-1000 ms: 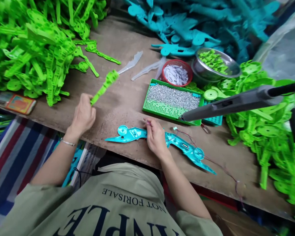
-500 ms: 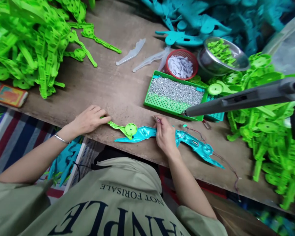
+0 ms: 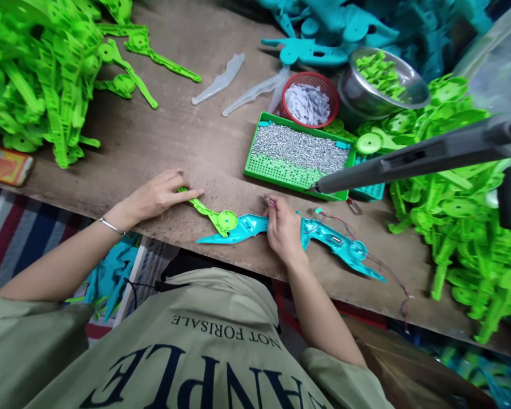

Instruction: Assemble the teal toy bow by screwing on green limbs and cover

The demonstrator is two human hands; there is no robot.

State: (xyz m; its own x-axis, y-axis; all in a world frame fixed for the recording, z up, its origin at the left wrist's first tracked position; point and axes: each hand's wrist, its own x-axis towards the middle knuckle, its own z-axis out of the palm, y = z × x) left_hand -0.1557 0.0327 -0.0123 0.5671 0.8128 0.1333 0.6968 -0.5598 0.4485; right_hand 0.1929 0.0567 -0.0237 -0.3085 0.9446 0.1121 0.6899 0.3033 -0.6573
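A turquoise bow-shaped plastic shell (image 3: 323, 233) lies along the front edge of the table, hollow side up, with thin wires in and beside its right half. My right hand (image 3: 284, 227) is closed over the shell's middle; a small thing shows at the thumb and fingertip, too small to name. At the shell's left end sits the round end of a green plastic arm (image 3: 226, 221). My left hand (image 3: 166, 194) pinches the far end of this arm, which slants up and left from the shell. The fingers partly hide that tip.
A green basket (image 3: 276, 180) of small metal screws stands beyond my right hand, under a grey powered screwdriver (image 3: 392, 165). Behind are a red basket (image 3: 286, 108) of white pieces and a metal bowl (image 3: 351, 94). Green parts (image 3: 55, 96) are heaped left; translucent blades (image 3: 219, 79) lie mid-table.
My left hand has moved slightly away from my body, swinging the green arm's free end to a steeper slant. My right hand stays on the shell. The whole view has shifted slightly.
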